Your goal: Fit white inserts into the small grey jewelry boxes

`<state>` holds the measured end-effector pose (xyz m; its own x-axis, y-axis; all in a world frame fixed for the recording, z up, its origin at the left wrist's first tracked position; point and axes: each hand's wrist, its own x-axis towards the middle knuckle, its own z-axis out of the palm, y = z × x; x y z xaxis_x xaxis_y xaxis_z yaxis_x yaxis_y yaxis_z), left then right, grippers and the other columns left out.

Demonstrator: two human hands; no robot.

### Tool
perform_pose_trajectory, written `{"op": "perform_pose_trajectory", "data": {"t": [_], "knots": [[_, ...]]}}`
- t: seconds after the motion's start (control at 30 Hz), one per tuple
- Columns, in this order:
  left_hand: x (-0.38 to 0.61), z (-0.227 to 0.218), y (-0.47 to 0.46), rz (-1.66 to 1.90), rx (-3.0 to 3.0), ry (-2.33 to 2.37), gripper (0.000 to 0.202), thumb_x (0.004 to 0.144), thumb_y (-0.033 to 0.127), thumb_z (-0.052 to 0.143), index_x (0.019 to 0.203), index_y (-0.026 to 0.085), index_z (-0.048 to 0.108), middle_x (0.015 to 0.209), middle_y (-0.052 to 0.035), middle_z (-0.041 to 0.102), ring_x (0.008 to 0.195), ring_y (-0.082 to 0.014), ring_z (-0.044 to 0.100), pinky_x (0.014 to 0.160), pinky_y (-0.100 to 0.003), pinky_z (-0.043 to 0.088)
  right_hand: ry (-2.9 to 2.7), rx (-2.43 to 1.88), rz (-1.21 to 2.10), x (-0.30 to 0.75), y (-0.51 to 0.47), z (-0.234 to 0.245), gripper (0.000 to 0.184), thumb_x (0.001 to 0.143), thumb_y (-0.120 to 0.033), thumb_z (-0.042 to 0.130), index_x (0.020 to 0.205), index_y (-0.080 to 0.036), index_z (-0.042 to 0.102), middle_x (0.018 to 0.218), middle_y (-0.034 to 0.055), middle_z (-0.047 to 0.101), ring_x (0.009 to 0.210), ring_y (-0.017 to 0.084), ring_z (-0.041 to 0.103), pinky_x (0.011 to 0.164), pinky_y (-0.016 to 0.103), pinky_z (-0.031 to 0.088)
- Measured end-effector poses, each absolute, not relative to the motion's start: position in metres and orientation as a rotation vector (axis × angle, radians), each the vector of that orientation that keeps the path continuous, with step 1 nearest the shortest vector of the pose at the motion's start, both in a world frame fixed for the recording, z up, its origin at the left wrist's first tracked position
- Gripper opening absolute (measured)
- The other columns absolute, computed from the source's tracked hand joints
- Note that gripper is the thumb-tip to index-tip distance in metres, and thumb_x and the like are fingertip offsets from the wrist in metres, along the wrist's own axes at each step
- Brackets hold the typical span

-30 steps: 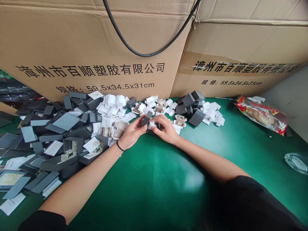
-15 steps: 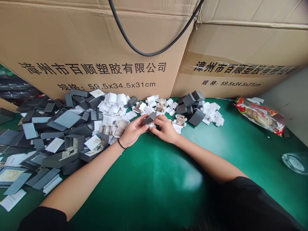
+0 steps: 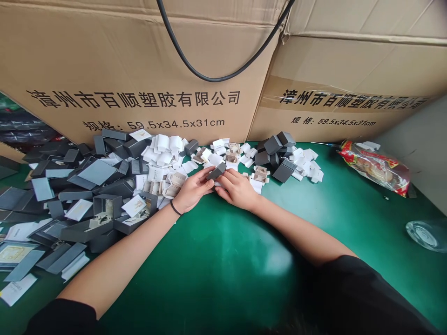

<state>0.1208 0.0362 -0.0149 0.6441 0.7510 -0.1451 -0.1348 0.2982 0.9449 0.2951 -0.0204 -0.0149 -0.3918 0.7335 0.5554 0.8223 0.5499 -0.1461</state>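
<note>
A small dark grey box is held up between my two hands, above the far middle of the green table. My left hand, a black band round its wrist, grips the box from the left with thumb and fingers. From the right, my right hand closes its bent fingers on the box's near right end; its fingertips are partly hidden. Behind and beside the hands lie white folded paper pieces and small grey-brown card inserts. To the right sits a little stack of dark boxes.
Many dark boxes and lids are heaped on the left of the green table. Large cardboard cartons stand along the back under a hanging black cable. A red food packet and a glass dish are at right.
My right hand has shifted slightly, its fingers curling closer over the box's right end. My left hand keeps its hold, and the box stays in nearly the same place.
</note>
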Motion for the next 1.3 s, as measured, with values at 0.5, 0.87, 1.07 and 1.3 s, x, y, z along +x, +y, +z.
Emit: {"op": "perform_pose_trajectory", "data": {"t": [0.5, 0.87, 1.07, 1.3], "knots": [[0.122, -0.014, 0.033, 0.741, 1.214, 0.602, 0.055, 0.074, 0.029, 0.074, 0.125, 0.022, 0.055, 0.136, -0.0098, 0.051, 0.131, -0.0308, 0.04, 0.105, -0.044, 0.039, -1.772, -1.152, 0.247, 0.29, -0.021, -0.023, 0.009, 0.083, -0.027, 0.058, 0.083, -0.02, 0.063, 0.079, 0.0033, 0.057, 0.078, 0.016, 0.054, 0.07, 0.03, 0.047], [0.121, -0.017, 0.036, 0.741, 1.103, 0.607, 0.051, 0.074, 0.027, 0.074, 0.12, 0.021, 0.054, 0.125, -0.0084, 0.058, 0.122, -0.0255, 0.049, 0.101, -0.038, 0.041, -1.76, -1.263, 0.333, 0.285, -0.022, -0.016, 0.011, 0.084, -0.03, 0.059, 0.083, -0.021, 0.065, 0.074, 0.0017, 0.058, 0.075, 0.016, 0.055, 0.072, 0.029, 0.047], [0.121, -0.013, 0.036, 0.711, 1.066, 0.615, 0.05, 0.072, 0.026, 0.075, 0.118, 0.022, 0.055, 0.118, -0.0077, 0.061, 0.114, -0.0226, 0.054, 0.093, -0.034, 0.046, -1.834, -1.195, 0.183, 0.286, -0.023, -0.022, 0.016, 0.088, -0.029, 0.053, 0.092, -0.019, 0.065, 0.092, 0.0078, 0.056, 0.085, 0.017, 0.056, 0.075, 0.031, 0.049], [0.121, -0.014, 0.037, 0.708, 1.086, 0.619, 0.051, 0.072, 0.027, 0.075, 0.118, 0.024, 0.055, 0.112, -0.0048, 0.061, 0.104, -0.0184, 0.057, 0.091, -0.032, 0.046, -1.824, -1.217, 0.2, 0.285, -0.024, -0.02, 0.018, 0.09, -0.029, 0.049, 0.09, -0.021, 0.065, 0.088, 0.0063, 0.061, 0.083, 0.017, 0.059, 0.076, 0.031, 0.05]]}}
